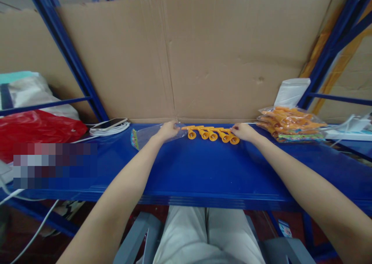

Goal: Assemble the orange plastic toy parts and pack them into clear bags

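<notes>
Orange horns (213, 136) lay in a row on the blue shelf (215, 171); my left hand (168, 131) pinched the clear bag (147, 135), apparently to steady it; my right hand (243, 131) touched the row's end, grip indeterminable.

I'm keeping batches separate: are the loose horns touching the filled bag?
Apart: in the head view, the right hand lies between the loose horns and filled bag.

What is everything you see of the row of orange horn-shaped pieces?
The row of orange horn-shaped pieces looks plastic: five round, flared mouths face the person, thin stems slanting leftward behind. It lies on the blue shelf between the left hand and right hand; the right touches its right end, the left's contact unclear.
</notes>
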Demonstrator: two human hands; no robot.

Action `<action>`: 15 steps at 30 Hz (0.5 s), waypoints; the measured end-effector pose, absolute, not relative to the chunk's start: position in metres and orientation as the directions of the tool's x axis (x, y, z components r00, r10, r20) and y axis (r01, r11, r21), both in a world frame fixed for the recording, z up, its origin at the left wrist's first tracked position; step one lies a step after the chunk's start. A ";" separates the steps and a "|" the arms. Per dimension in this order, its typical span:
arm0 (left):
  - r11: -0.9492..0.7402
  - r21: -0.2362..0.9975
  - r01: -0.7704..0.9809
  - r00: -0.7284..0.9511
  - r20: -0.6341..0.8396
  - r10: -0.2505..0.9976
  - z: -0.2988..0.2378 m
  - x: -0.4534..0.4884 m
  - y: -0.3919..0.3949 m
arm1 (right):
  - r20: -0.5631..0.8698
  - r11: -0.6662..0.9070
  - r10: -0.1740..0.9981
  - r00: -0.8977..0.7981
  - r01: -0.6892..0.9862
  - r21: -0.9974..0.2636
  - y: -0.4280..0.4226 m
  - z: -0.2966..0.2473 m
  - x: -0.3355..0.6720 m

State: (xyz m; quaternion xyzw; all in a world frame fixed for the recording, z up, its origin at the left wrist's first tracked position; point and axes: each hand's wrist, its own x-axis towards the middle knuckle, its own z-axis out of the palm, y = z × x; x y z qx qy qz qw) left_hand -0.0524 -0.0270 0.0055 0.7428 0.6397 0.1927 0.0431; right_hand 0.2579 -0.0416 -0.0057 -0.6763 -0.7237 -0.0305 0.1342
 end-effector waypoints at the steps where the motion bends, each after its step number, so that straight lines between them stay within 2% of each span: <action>1: -0.184 0.245 0.952 0.126 0.232 0.965 0.003 -0.054 -0.026 | 0.238 0.090 0.970 -0.056 0.987 -0.134 -0.041 -0.006 0.258; 4: -0.241 0.112 0.964 0.228 0.120 0.966 -0.005 -0.059 -0.023 | 0.228 0.092 0.972 -0.059 0.986 -0.138 -0.040 -0.008 0.258; 7: -0.306 0.033 0.951 0.305 0.040 0.952 -0.006 -0.060 -0.024 | 0.223 0.087 0.973 -0.054 0.986 -0.139 -0.040 -0.008 0.257; 12: -0.298 0.022 0.954 0.298 -0.009 0.955 0.007 -0.057 -0.031 | 0.230 0.098 0.971 -0.065 0.986 -0.138 -0.044 -0.006 0.255; 15: -0.314 0.047 0.948 0.312 0.035 0.949 0.005 -0.052 -0.031 | 0.233 0.100 0.970 -0.063 0.984 -0.149 -0.045 -0.005 0.253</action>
